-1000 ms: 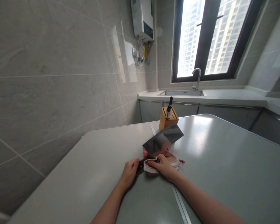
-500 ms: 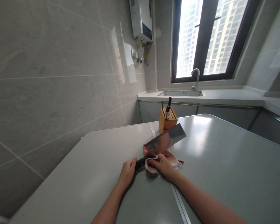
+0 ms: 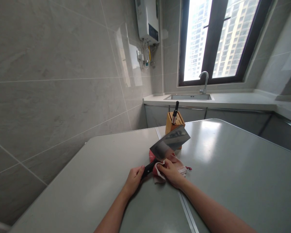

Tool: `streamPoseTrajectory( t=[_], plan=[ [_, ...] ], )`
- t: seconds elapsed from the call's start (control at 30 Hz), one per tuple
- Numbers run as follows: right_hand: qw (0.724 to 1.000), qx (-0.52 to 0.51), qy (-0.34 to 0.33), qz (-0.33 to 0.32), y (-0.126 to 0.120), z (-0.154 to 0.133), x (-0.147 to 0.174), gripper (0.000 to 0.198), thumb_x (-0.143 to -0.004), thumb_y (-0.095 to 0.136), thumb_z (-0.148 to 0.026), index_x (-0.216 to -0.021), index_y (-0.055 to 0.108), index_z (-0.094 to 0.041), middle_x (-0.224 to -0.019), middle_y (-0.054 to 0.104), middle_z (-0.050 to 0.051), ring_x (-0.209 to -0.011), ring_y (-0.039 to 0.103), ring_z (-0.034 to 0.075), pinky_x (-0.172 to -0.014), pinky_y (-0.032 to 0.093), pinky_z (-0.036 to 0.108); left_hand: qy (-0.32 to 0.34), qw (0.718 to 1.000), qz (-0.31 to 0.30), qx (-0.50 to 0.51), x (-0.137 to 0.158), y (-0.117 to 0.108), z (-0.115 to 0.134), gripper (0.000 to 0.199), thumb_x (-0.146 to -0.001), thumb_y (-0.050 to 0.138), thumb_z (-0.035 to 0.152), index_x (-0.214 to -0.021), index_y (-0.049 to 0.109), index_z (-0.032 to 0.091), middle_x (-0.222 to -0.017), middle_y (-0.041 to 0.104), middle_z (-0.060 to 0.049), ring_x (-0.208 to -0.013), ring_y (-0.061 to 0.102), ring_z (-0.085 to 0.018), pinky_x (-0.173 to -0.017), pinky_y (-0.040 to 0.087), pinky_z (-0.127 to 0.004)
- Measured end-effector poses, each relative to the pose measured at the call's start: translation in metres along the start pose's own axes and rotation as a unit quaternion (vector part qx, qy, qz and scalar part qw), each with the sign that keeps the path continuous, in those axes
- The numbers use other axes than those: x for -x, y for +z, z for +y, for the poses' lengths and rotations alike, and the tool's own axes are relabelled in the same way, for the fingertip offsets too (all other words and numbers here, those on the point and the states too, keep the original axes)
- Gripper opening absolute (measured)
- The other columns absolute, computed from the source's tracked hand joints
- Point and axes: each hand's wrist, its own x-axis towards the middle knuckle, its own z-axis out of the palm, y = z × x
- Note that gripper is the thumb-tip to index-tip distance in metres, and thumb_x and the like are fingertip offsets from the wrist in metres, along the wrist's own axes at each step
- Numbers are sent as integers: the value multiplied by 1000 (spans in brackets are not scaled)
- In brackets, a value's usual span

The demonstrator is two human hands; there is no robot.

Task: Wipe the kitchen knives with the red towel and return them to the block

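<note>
My left hand (image 3: pixel 134 180) is closed round the black handle of a cleaver (image 3: pixel 171 142), whose broad steel blade slants up to the right above the table. In my right hand (image 3: pixel 171 173) is a pink and white cloth (image 3: pixel 178 163), pinched at the point where blade and handle meet. Part of the cloth shows behind the blade's lower edge, and its rest hangs around my fingers towards the tabletop. Just behind the blade stands a wooden knife block (image 3: pixel 169 124), partly covered by it, with one black-handled tool (image 3: pixel 175 112) upright in a slot.
The pale table (image 3: pixel 99 168) has a metal seam strip (image 3: pixel 188 210) running across it. Beyond its far edge is a counter (image 3: pixel 240 98) with a sink (image 3: pixel 191 97) and a faucet (image 3: pixel 204 81). A tiled wall (image 3: pixel 63 106) rises on the left.
The cleaver blade has tilted and its tip has shifted slightly up and left. The cloth has bunched closer to the handle's top; both hands keep their hold.
</note>
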Motion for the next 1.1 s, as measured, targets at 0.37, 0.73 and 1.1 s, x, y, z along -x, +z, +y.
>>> streamPoseTrajectory(
  t=[0.37,0.73,1.1],
  plan=[
    [997,69,7,22,-1,1,0,24,-66,63,-40,-67,56,-17,-63,59,-1,-59,52,15,-54,37,25,41,999,7,-26,-1,-1,-1,44,-87,32,46,-57,43,16,-56,38,3,-57,36,-12,-54,28,-23],
    [999,43,17,28,-3,4,-2,23,-64,65,-38,-66,55,-17,-60,56,-2,-56,49,13,-52,36,24,48,999,-13,-15,1,-3,3,42,-88,26,39,-61,48,16,-59,45,1,-60,41,-15,-57,31,-24],
    [999,2,37,14,-2,4,-1,22,-61,68,-35,-59,58,-15,-55,55,-3,-51,45,10,-49,32,23,71,997,8,-38,-1,-2,4,34,-85,42,40,-71,57,14,-66,52,0,-65,46,-15,-60,35,-23]
  ],
)
